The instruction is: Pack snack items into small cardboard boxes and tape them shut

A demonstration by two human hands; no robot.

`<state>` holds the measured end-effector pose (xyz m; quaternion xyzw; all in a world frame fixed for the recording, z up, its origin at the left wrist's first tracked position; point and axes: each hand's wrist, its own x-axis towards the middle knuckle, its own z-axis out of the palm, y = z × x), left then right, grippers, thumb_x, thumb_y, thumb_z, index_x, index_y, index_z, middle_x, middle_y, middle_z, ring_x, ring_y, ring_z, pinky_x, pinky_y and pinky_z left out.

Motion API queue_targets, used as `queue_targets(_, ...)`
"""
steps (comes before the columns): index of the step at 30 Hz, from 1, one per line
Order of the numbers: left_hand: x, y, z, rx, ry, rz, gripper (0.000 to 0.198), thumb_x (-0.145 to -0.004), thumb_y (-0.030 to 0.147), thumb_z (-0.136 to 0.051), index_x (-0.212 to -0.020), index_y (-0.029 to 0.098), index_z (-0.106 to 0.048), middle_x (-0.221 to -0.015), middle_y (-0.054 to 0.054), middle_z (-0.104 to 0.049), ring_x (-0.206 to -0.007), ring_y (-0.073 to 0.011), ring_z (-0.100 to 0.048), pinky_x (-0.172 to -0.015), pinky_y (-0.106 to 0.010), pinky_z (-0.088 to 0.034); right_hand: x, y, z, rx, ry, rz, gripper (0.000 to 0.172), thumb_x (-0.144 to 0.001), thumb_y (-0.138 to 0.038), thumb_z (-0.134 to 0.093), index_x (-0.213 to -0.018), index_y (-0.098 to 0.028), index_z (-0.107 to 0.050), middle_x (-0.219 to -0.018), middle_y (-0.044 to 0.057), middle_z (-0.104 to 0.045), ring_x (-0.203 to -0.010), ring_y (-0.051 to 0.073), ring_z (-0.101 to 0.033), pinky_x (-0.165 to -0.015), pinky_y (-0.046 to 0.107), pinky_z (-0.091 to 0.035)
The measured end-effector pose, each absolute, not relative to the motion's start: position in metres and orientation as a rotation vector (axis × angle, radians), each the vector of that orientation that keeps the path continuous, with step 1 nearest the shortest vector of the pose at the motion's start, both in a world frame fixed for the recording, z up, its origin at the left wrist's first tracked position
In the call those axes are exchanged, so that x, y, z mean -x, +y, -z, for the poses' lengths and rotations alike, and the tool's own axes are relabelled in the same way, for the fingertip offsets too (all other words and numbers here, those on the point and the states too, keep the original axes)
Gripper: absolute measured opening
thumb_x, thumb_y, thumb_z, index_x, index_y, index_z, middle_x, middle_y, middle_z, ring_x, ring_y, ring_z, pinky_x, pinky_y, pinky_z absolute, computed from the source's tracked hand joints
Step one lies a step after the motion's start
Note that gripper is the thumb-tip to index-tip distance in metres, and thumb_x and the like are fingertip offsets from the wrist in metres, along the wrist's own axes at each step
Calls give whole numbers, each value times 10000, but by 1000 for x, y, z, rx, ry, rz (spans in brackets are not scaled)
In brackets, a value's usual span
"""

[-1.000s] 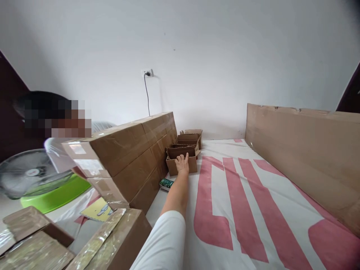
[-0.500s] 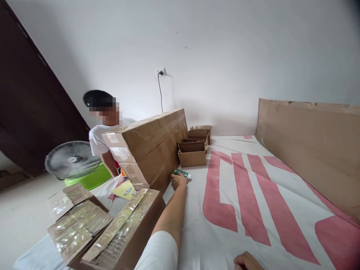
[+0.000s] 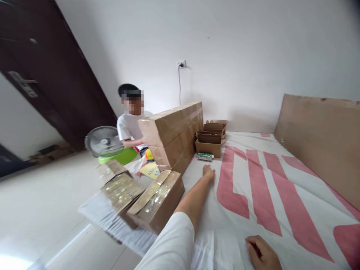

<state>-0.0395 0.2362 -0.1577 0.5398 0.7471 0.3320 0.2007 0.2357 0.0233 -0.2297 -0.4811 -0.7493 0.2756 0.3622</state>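
My left hand (image 3: pixel 208 173) lies on the white and red mat (image 3: pixel 253 187) with the arm stretched forward and its fingers flat, holding nothing. A small green and white packet (image 3: pixel 205 156) rests on the mat just beyond it, in front of a row of small open cardboard boxes (image 3: pixel 209 144). My right hand (image 3: pixel 261 253) rests on the mat at the bottom edge with its fingers curled under; whether anything is in it is hidden.
Long taped cartons (image 3: pixel 171 129) are stacked left of the small boxes. An open carton with shiny flaps (image 3: pixel 157 198) sits near my left arm. Another person (image 3: pixel 131 125) sits behind the stack by a fan (image 3: pixel 103 140) and green basin (image 3: pixel 119 156). A cardboard sheet (image 3: pixel 317 142) stands at right.
My left hand went from the small open box to the green packet, then drew back and lies on the mat. My right hand came into view. The view swung left.
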Motion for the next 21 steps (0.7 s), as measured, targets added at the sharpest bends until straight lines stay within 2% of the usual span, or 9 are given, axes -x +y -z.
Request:
queue_targets(3, 5, 174, 167, -1672, 1980, -814, 358, -898, 336, -597, -1213, 172, -562, -1295, -100, -550, -1154, -249, -553, -968, -488, -472, -238, 25, 233, 1251, -1939, -675, 256, -845, -444, -503, -827, -251, -670, -820, 15, -708, -738, 159, -670, -671, 207, -527)
queue_targets(4, -4, 148, 169, -1740, 1923, -787, 400, -844, 317, -662, -1202, 160, -576, -1308, -111, -548, -1214, -268, -517, -1012, -490, -441, -239, 25, 235, 1243, -1946, -670, 262, -839, -454, -507, -824, -250, -671, -820, 18, -711, -736, 164, -673, -667, 212, -529)
queue_targets(7, -7, 62, 162, -1937, 1753, -767, 617, -669, 309, -793, -1241, 227, -575, -1396, -93, -498, -1315, -245, -438, -1117, -382, -361, -240, 27, 239, 1235, -1956, -676, 290, -826, -483, -505, -820, -246, -673, -833, 33, -721, -754, 184, -684, -688, 238, -538)
queue_targets(9, 15, 12, 142, -2170, 1727, -855, 609, -723, 338, -728, -1291, 245, -529, -1429, -87, -468, -1384, -270, -347, -1160, -452, -276, -242, 27, 240, 1255, -1961, -687, 316, -818, -508, -498, -828, -246, -674, -858, 45, -728, -778, 202, -688, -705, 264, -542)
queue_targets(11, 51, -24, 114, -2306, 1988, -922, 487, -824, 352, -605, -1293, 256, -519, -1436, -96, -463, -1418, -295, -284, -1173, -541, -175, -242, 28, 240, 1289, -1968, -697, 339, -808, -531, -488, -841, -250, -675, -878, 54, -731, -790, 216, -688, -712, 288, -542)
queue_targets(12, 72, -37, 99, -2239, 2239, -930, 458, -847, 367, -573, -1289, 257, -519, -1438, -101, -461, -1429, -301, -257, -1177, -548, -137, -242, 28, 241, 1304, -1974, -703, 346, -804, -539, -486, -849, -253, -674, -888, 55, -731, -797, 220, -687, -714, 296, -540)
queue_targets(15, 133, -59, 64, -1691, 2904, -745, 615, -837, 510, -564, -1356, 199, -451, -1466, -151, -416, -1452, -341, -172, -1177, -539, -63, -241, 27, 243, 1326, -2005, -707, 351, -803, -549, -478, -868, -261, -670, -926, 53, -728, -831, 224, -685, -733, 306, -532)
queue_targets(18, 168, -69, 54, -1475, 2906, -344, 774, -796, 631, -551, -1412, 192, -384, -1447, -170, -436, -1435, -373, -207, -1156, -548, -84, -239, 26, 242, 1324, -2036, -683, 350, -823, -543, -454, -871, -264, -661, -953, 43, -718, -864, 216, -678, -753, 305, -519)
queue_targets(21, 169, -73, 59, -1576, 2758, -203, 815, -754, 665, -574, -1420, 234, -388, -1446, -165, -435, -1405, -372, -278, -1134, -498, -180, -237, 23, 239, 1317, -2062, -657, 343, -837, -528, -434, -865, -264, -652, -945, 32, -713, -866, 207, -674, -764, 305, -511)
